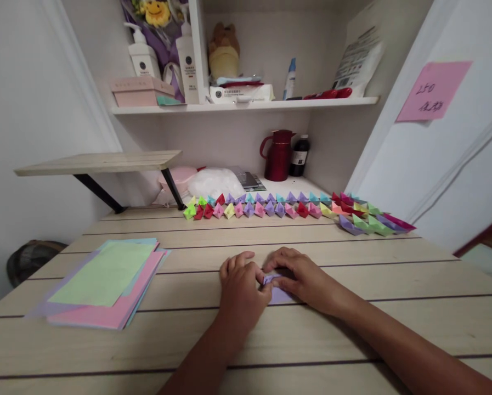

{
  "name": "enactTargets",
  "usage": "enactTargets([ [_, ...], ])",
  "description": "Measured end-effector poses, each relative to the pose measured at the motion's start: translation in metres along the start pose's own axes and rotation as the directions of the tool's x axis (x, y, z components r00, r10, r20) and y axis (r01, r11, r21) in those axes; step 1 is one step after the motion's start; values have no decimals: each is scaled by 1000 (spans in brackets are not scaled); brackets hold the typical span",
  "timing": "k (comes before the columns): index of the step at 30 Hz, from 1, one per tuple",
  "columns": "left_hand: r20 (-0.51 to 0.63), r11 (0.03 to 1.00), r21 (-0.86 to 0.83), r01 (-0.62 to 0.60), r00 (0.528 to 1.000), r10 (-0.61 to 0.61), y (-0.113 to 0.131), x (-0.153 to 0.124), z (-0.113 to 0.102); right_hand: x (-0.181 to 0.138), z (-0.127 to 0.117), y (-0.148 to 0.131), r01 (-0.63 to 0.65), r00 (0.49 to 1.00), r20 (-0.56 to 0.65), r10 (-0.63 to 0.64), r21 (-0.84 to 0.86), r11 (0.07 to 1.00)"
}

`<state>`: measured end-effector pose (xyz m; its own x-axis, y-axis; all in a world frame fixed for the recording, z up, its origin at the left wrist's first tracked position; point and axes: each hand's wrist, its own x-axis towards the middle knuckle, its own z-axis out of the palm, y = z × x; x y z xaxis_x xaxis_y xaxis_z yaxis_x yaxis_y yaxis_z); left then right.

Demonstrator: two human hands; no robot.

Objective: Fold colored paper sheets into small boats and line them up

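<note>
- the purple paper point(282, 296) lay on the near-middle part of the surface point(180, 340), between the two hands and partly covered by them.
- the left hand point(242, 288) had its thumb and forefinger closed on the far left edge of the paper – the other fingers were loosely curled beside it.
- the right hand point(301, 272) gripped the same far edge from the other side, thumb pressed on the purple and forefinger arched beyond it; the tips of both hands nearly met.
- the paper looked very light and thin, probably crisp enough to keep a crease yet easy to bend, crumple or tear; it seemed unlikely to be slippery.
- the best hold appeared to be a light pinch at the folded-looking far edge, with a flat fingertip on the near part to steady it.
- the far edge stood a little raised, and the flat part pointed back toward the person, slightly to the right; with so much hidden, its long axis could not be told for certain.
- a stack of coloured sheets point(106, 274) sat well apart on the left, and rows of folded paper boats point(269, 209) lined the back of the surface.
</note>
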<state>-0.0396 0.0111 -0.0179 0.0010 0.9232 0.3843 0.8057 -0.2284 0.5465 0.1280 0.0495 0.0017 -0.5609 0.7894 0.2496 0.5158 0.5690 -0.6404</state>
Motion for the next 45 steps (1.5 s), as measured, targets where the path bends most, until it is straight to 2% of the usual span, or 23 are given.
enactTargets([
  [4, 42, 991, -109, 79, 996, -75, 2, 4, -6, 0, -3, 0, -49, 999, 13, 48, 158, 986],
  [7, 75, 976, -189, 111, 992, -99, 5, 7, -11, 0, -4, -1, -130, 991, 14, 132, 282, 951],
  [10, 82, 938, -315, 145, 989, -125, 5, 11, -14, 0, -4, -2, -159, 985, 9, 171, 414, 896],
  [15, 70, 785, -595, 173, 984, -164, 4, 16, -17, 2, 0, -9, -162, 985, 53, 167, 636, 754],
  [22, 83, 600, -781, 174, 981, -176, -1, 16, -8, 3, 7, -19, -215, 950, 17, 310, 758, 616],
  [26, 133, 515, -831, 210, 974, -181, -5, 18, -6, 3, 7, -17, -173, 967, 15, 253, 768, 616],
  [28, 187, 482, -844, 235, 971, -146, -6, 19, -8, 3, 6, -17, -151, 975, 14, 222, 774, 615],
  [32, 249, 497, -836, 232, 968, -33, -2, 18, -13, 2, 5, -20, -114, 990, 30, 138, 752, 649],
  [34, 222, 524, -822, 223, 973, -66, 0, 17, -15, 1, 5, -21, -93, 993, 17, 116, 718, 690],
  [38, 141, 563, -794, 228, 971, -194, 4, 15, -14, 1, 10, -21, -116, 976, -49, 211, 704, 700],
  [42, 153, 542, -811, 221, 974, -169, 4, 13, -10, 5, 14, -18, -155, 942, -88, 324, 742, 653],
  [45, 143, 565, -798, 211, 976, -163, 3, 12, -2, 5, 11, -15, -149, 932, -152, 330, 669, 728],
])
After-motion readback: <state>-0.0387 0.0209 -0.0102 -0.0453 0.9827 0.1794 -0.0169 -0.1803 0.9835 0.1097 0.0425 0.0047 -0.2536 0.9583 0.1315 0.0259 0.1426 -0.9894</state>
